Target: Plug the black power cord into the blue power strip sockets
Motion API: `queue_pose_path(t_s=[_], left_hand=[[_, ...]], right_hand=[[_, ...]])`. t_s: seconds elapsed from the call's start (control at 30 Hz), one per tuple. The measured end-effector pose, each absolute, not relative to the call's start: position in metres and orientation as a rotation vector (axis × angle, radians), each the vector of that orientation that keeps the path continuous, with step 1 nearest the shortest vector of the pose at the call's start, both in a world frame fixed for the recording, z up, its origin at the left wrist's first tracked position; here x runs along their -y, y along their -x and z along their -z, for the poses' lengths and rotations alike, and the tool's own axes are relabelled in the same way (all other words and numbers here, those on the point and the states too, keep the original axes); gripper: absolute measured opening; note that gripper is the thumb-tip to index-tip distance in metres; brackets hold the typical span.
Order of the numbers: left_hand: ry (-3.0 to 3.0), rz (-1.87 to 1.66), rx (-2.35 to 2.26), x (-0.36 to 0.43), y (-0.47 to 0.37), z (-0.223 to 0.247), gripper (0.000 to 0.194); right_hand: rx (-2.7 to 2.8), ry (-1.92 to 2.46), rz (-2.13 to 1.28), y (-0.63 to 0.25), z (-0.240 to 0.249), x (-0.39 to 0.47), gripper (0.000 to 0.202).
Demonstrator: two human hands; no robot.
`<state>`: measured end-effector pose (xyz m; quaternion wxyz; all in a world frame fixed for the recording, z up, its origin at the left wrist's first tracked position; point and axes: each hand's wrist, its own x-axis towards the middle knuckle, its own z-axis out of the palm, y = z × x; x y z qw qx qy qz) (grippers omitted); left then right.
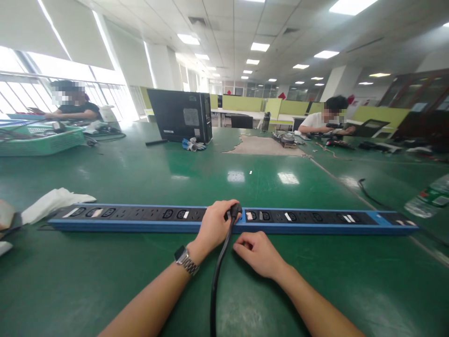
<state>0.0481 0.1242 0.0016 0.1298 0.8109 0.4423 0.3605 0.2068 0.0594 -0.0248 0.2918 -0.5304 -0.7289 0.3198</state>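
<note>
A long blue power strip (140, 226) with a black face and several sockets lies crosswise on the green table. My left hand (216, 223), with a watch on its wrist, is closed round a black power plug (237, 208) at the middle of the strip. Whether the plug sits in a socket or just above it, I cannot tell. Its thick black cable (218, 276) runs down toward me. Just in front of the strip, my right hand (260, 252) rests on the table with its fingers curled; what they hold, if anything, is hidden.
A black computer case (180, 114) stands beyond the strip, with gloves (193, 144) before it. At left are a green basket (52, 142) and white cloth (52, 204); at right, a plastic bottle (430, 196). Two other people sit at the far left and far right.
</note>
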Motion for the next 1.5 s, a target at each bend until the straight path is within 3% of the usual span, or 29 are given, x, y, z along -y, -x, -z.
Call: queue_pose_path(t_s=[0.2, 0.4, 0.57, 0.77, 0.93, 1.2, 1.5], left_hand=[[-2.514, -0.93, -1.349, -0.121, -0.053, -0.002, 0.03], [-2.617, -0.845, -1.488, -0.123, -0.035, 0.0, 0.054], [-2.697, -0.78, -1.5, -0.124, -0.025, 0.009, 0.054], [-2.688, -0.793, -1.52, -0.124, -0.027, 0.01, 0.061], [-2.67, -0.765, -1.536, -0.123, -0.026, 0.008, 0.062], [-2.661, -0.786, -1.513, -0.123, -0.027, 0.009, 0.061], [-2.654, -0.765, -1.52, -0.122, -0.027, 0.007, 0.063]], right_hand=[[1.608, 1.366, -0.655, -0.215, 0.015, -0.065, 0.034], [1.651, 1.75, -0.424, -0.197, -0.019, -0.089, 0.063], [1.743, 1.701, -0.451, -0.187, -0.035, -0.104, 0.035], [1.499, 1.52, -0.443, -0.259, -0.051, -0.076, 0.046], [1.53, 1.62, -0.539, -0.318, -0.023, -0.078, 0.047], [1.677, 1.751, -0.549, -0.317, -0.023, -0.088, 0.041], [1.509, 1.797, -0.741, -0.307, -0.028, -0.086, 0.052]])
